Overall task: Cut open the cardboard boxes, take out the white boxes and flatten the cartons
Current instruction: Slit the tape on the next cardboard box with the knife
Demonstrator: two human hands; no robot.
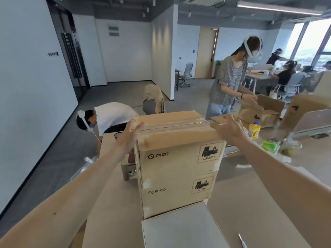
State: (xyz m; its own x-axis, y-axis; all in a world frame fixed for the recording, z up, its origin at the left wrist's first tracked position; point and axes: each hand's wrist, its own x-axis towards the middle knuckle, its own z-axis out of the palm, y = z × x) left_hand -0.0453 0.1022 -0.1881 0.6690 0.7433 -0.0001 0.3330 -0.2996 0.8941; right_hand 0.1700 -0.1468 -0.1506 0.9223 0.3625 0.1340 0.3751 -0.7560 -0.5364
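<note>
While fingers were spread flat, left hand and right hand flanked the top carton, taped shut, stacked on a second sealed carton on the tabletop. One white box sat in front, likely already out; cutting and flattening remained.

Both are plain matt brown cardboard, the upper carton and the lower carton; glossy clear tape shines along the top seam. The white box in front looks smooth, faintly satiny. The worktop is matt, pale tan.
</note>
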